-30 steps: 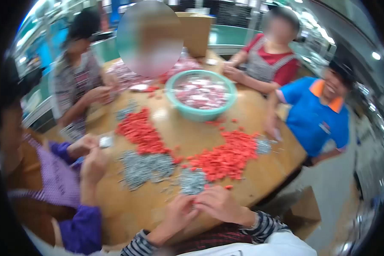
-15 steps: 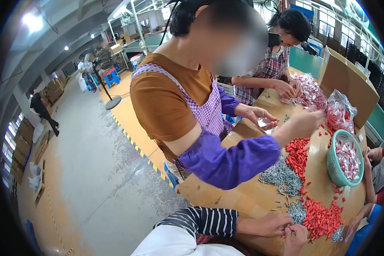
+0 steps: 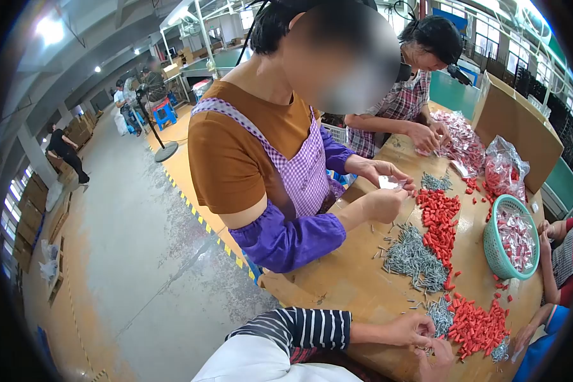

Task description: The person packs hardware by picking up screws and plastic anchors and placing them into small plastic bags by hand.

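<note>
My left hand (image 3: 409,331) comes from a striped sleeve, its thumb and fingertips pinched together by the small heap of grey screws (image 3: 438,313). Just below it, my right hand (image 3: 437,361) has its fingers bent close to the left fingertips. Something small and clear, perhaps a bag, shows between the hands, too small to make out. Right of the screws lies a heap of red plastic plugs (image 3: 476,328). Both hands are low over the near edge of the wooden table (image 3: 305,286).
A co-worker in a purple checked apron (image 3: 296,169) holds a small clear bag. Beyond are more screws (image 3: 415,260), red plugs (image 3: 438,223), a green basket (image 3: 492,245) of filled bags, a cardboard box (image 3: 512,121) and other co-workers. A person walks in the aisle.
From one second ago, the view has swung left. Since half a second ago, the neighbouring co-worker's outstretched hand has come back to the bag, and my hands have shifted slightly.
</note>
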Motion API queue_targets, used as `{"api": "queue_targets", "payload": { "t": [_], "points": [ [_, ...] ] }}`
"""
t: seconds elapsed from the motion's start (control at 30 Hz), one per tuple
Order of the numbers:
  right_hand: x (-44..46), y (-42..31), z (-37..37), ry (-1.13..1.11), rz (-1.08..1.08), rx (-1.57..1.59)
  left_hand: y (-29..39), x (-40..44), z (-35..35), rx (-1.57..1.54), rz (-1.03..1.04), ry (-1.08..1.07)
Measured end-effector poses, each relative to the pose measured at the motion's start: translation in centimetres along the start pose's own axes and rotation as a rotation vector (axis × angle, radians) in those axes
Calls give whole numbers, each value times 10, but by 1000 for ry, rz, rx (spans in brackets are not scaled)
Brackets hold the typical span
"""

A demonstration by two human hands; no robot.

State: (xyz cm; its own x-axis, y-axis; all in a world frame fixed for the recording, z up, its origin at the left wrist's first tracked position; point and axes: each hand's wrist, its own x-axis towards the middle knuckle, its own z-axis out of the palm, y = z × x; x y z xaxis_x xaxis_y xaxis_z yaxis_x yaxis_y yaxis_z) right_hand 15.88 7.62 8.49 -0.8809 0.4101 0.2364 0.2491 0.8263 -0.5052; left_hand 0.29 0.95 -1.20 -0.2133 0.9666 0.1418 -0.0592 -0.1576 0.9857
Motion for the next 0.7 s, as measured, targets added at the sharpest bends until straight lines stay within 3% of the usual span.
{"api": "queue_targets", "payload": {
  "t": [0.13, 0.23, 0.33, 0.43, 0.53, 0.63, 0.7],
  "points": [
    [-5, 16, 11, 75, -18, 1, 6, 4, -6, -229, -142, -66],
    [-1, 19, 5, 134, -24, 30, 1, 6, -6, -95, 75, 92],
    [0, 11, -14, 169, 155, 283, 8, 9, -9, -196, 104, 159],
    [-4, 31, -23, 143, 82, 689, 31, 3, -11, -80, 23, 200],
    [12, 28, -12, 298, 17, 82, 23, 4, -10, -49, 106, 207],
    [7, 18, -30, 91, 80, 432, 28, 1, -12, 118, 227, 252],
    [17, 14, -16, 239, 68, 230, 33, 0, -9, 78, 245, 273]
  ]
}}
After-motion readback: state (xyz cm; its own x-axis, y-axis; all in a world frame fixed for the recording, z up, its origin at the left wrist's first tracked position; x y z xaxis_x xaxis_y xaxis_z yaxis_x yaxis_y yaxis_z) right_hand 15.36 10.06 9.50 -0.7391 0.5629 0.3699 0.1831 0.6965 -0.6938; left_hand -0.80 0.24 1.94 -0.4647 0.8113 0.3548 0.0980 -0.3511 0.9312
